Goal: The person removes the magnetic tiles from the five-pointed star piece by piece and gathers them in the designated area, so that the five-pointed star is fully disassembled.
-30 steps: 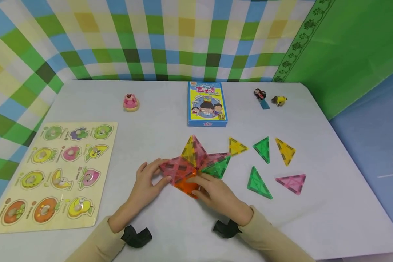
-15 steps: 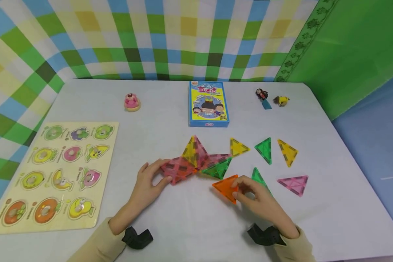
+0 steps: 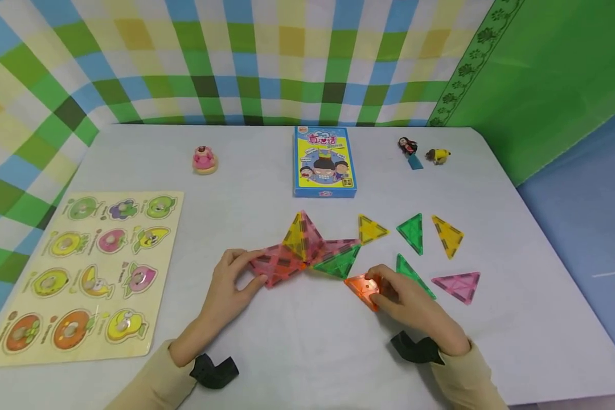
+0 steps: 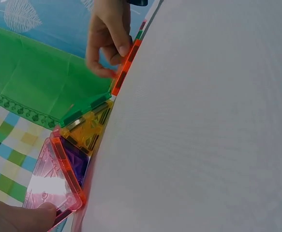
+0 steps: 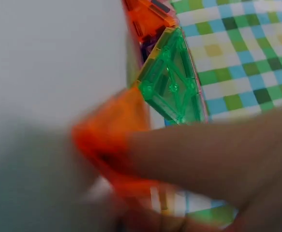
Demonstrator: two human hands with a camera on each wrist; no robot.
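Note:
A cluster of translucent magnetic triangle tiles (image 3: 307, 250) lies mid-table, its yellow and pink pieces raised into a peak. My left hand (image 3: 248, 270) pinches the pink tile (image 3: 277, 265) at the cluster's left end; the left wrist view shows a fingertip on that pink tile (image 4: 51, 179). My right hand (image 3: 376, 290) pinches an orange triangle tile (image 3: 363, 286) just right of the cluster, its corner by the green tile (image 3: 338, 263). The orange tile (image 5: 116, 130) is blurred in the right wrist view, next to the green tile (image 5: 172, 82).
Loose triangles lie to the right: yellow (image 3: 370, 229), green (image 3: 411, 232), yellow (image 3: 447, 235), green (image 3: 415, 276), pink (image 3: 458, 285). A fruit puzzle board (image 3: 87, 273) lies left. A blue card box (image 3: 324, 162), a pink toy (image 3: 204, 159) and two figurines (image 3: 407, 147) stand farther back.
My right hand pulled the orange tile off the cluster's front and carried it right, then brought it back up beside the green tile. The left hand stayed on the pink tile.

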